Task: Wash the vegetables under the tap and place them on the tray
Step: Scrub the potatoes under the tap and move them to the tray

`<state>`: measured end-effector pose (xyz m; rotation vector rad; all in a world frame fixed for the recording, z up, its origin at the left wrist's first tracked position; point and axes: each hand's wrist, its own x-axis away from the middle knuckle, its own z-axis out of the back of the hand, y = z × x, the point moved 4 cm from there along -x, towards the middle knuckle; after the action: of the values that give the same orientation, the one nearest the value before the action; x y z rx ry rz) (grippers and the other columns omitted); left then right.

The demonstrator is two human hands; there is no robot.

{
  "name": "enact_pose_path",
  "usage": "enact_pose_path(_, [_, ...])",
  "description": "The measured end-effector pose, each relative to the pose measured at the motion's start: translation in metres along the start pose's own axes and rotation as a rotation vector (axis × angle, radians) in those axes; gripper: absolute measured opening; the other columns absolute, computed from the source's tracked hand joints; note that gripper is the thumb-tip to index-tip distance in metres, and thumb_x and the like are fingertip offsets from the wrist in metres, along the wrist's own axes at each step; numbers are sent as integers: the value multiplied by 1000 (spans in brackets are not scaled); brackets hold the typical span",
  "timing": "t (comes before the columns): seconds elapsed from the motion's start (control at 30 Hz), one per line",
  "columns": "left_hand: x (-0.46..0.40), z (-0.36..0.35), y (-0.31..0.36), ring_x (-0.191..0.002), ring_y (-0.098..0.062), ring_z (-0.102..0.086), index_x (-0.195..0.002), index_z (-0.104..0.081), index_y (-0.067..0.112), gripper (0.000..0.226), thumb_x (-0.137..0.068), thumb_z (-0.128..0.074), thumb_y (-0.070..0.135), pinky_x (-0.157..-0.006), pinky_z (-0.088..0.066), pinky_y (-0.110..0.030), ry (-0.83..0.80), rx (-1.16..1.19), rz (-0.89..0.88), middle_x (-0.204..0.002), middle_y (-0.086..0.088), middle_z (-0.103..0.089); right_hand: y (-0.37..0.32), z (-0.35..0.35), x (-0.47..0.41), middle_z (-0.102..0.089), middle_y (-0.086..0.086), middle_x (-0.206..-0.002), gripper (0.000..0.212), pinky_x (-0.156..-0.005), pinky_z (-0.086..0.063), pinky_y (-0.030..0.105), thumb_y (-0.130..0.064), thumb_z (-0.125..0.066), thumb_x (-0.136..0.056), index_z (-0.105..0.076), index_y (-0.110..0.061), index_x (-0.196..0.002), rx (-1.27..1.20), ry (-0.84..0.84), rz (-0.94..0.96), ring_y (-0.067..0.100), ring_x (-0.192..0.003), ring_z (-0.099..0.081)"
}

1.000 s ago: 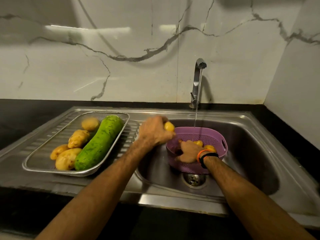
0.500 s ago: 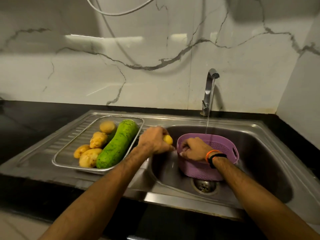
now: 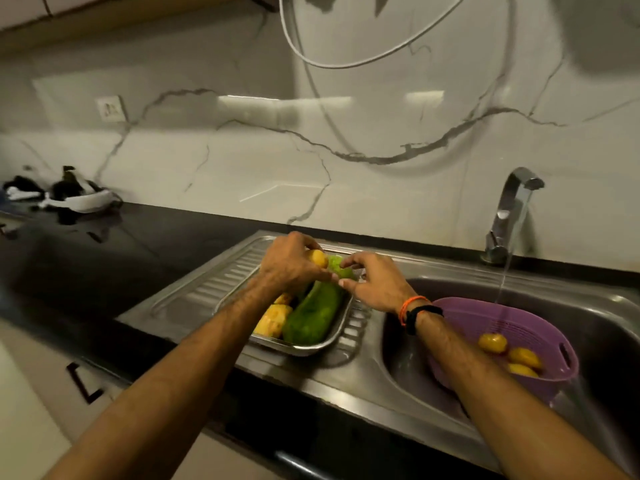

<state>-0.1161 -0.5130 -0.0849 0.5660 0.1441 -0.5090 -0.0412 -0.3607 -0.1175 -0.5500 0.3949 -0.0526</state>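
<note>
We note the left hand (image 3: 289,268) gripping a small yellow potato (image 3: 319,258) over the steel mesh tray (image 3: 313,348), which holds a long green gourd (image 3: 313,315) and potatoes; right hand (image 3: 375,284) fingers loosely curled, empty. The purple plastic basket (image 3: 485,318) holds three potatoes.

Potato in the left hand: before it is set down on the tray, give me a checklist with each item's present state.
1. Left hand grips the potato: ok.
2. Potato is over the tray: ok.
3. Bare spot on the tray beneath it: cannot tell, hands hide it.
4. Right hand out of the way: not ok, it is at the green gourd.
5. Tap running into the purple basket: ok.
</note>
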Motion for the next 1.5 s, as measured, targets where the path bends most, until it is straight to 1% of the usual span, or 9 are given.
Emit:
enact_pose_path(0.17, [-21, 6, -24, -103, -16, -61, -115, -68, 20, 66, -60, -89, 51, -79, -48, -26, 28, 77, 43, -115, -2, -68, -13, -13, -10, -64, 2, -123, 35, -95, -40, 24, -29, -72, -84, -66, -24, -118, 32, 12, 37, 19, -117, -56])
enact_pose_path(0.33, [-26, -7, -29, -126, -22, -53, -136, -54, 14, 77, -72, -85, 42, -102, -41, -31, -74, 2, -34, -137, -7, -57, -8, -21, -13, -62, 3, -127, 45, -98, -41, 26, -37, -71, -86, -62, -16, -126, 40, 8, 8, 20, -118, -56])
enact_pose_path(0.5, [-20, -21, -38, -113, -19, -58, -125, -65, 19, 53, -80, -79, 43, -91, -44, -29, -165, -100, -62, -125, -4, -64, -4, -23, -11, -62, 4, -124, 43, -93, -42, 25, -39, -69, -88, -63, -14, -123, 45, 9, 20, 19, -112, -57])
enact_pose_path(0.7, [-19, -17, -31, -118, -20, -57, -130, -61, 18, 55, -81, -79, 36, -91, -41, -26, -149, -126, -80, -129, -3, -62, -4, -16, -9, -63, 2, -127, 43, -90, -39, 20, -38, -69, -88, -63, -17, -126, -8, 24, -7, 18, -113, -58])
enact_pose_path(0.8, [-19, -16, -13, -124, -19, -54, -131, -60, 20, 58, -79, -80, 37, -100, -42, -29, -114, -93, -114, -135, -1, -60, 5, 1, -6, -64, 0, -126, 41, -96, -44, 26, -38, -71, -87, -65, -19, -123, -42, 70, -14, 17, -115, -58])
enact_pose_path(0.9, [-18, -20, 18, -127, -17, -53, -132, -59, 20, 57, -81, -79, 35, -103, -40, -29, -106, -35, -165, -137, 0, -59, 25, 26, 3, -64, -3, -125, 41, -100, -48, 34, -38, -73, -86, -65, -21, -122, -76, 88, -71, 14, -116, -58])
enact_pose_path(1.03, [-15, -49, 61, -124, -17, -54, -129, -61, 22, 55, -80, -80, 37, -103, -44, -29, -129, 35, -227, -132, 1, -61, 64, 60, 26, -65, -6, -117, 40, -92, -43, 21, -32, -74, -86, -65, -21, -123, -64, 125, -168, 10, -111, -59])
enact_pose_path(1.27, [-1, -141, 128, -115, -18, -61, -127, -63, 17, 56, -77, -82, 35, -100, -47, -29, -292, 95, -262, -125, -1, -66, 153, 104, 88, -68, -2, -115, 34, -94, -48, 25, -23, -74, -86, -66, -15, -119, -21, 125, -355, 11, -107, -63])
enact_pose_path(1.5, [9, -225, 166, -116, -17, -60, -127, -62, 18, 57, -76, -83, 35, -103, -49, -33, -437, 141, -251, -127, -2, -64, 228, 113, 132, -70, -1, -110, 34, -83, -46, 15, -21, -75, -84, -67, -15, -117, 73, 25, -532, 7, -92, -63])
